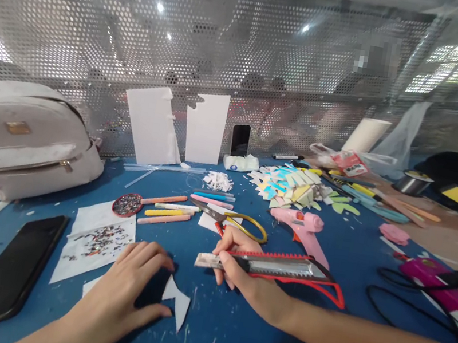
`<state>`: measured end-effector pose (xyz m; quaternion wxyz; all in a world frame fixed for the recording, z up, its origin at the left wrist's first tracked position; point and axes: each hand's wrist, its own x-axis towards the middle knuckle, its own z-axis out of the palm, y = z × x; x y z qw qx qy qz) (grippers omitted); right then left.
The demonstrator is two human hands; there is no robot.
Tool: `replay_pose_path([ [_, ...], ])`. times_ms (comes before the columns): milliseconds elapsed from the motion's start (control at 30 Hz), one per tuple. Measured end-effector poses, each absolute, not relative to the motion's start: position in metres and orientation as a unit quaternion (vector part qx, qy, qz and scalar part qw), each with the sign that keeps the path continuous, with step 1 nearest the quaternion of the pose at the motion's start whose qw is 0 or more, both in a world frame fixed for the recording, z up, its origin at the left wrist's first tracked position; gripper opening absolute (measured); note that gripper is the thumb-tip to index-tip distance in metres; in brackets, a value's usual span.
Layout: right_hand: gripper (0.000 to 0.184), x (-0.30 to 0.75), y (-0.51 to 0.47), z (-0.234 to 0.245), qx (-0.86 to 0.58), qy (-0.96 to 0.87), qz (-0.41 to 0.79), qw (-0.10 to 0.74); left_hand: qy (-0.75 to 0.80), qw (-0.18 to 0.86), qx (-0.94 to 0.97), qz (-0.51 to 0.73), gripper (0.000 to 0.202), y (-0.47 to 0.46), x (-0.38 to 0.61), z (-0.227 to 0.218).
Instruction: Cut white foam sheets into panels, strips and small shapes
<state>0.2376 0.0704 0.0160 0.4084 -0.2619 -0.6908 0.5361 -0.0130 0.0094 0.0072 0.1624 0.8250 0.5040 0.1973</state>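
Observation:
My right hand (240, 263) grips a red and silver box cutter (283, 267) near its blade end, with the tip pointing left above the blue table. Fingers curved and thumb apart, my left hand (133, 284) is open beside a jagged white foam or paper scrap (180, 303). Whether its fingertips touch the table I cannot tell. Part of another white piece (89, 287) shows from under that hand. Just beyond my right hand lie scissors (248, 227) with yellow handles. A pink glue gun (301, 226) rests farther right.
Left are a black phone (7, 270), a pale backpack (27, 139) and a paper sheet (73, 245) strewn with small beads. Several markers (168, 212) lie in the middle. Behind them stand white boards (207, 127) and a pile of coloured cutouts (292, 184). A black cord (380, 311) loops at right.

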Motion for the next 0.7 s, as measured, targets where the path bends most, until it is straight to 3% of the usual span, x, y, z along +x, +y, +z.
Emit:
replay_pose_path([
  [133, 0.018, 0.237, 0.069, 0.019, -0.262, -0.696, 0.537, 0.397, 0.463, 0.191, 0.844, 0.191, 0.020, 0.015, -0.011, 0.009],
  [300, 0.012, 0.238, 0.066, 0.016, -0.271, -0.724, 0.517, 0.367, 0.392, 0.208, 0.874, 0.198, 0.044, 0.011, -0.011, 0.014],
  [400, 0.008, 0.237, 0.062, 0.011, -0.291, -0.751, 0.470, 0.360, 0.386, 0.193, 0.875, 0.219, 0.030, 0.007, -0.013, 0.015],
  [533, 0.008, 0.232, 0.059, 0.010, -0.249, -0.809, 0.387, 0.365, 0.333, 0.127, 0.896, 0.264, 0.017, 0.002, -0.018, 0.013],
  [700, 0.009, 0.231, 0.060, 0.012, -0.246, -0.850, 0.308, 0.350, 0.317, 0.007, 0.917, 0.244, 0.040, -0.003, -0.020, 0.007],
])
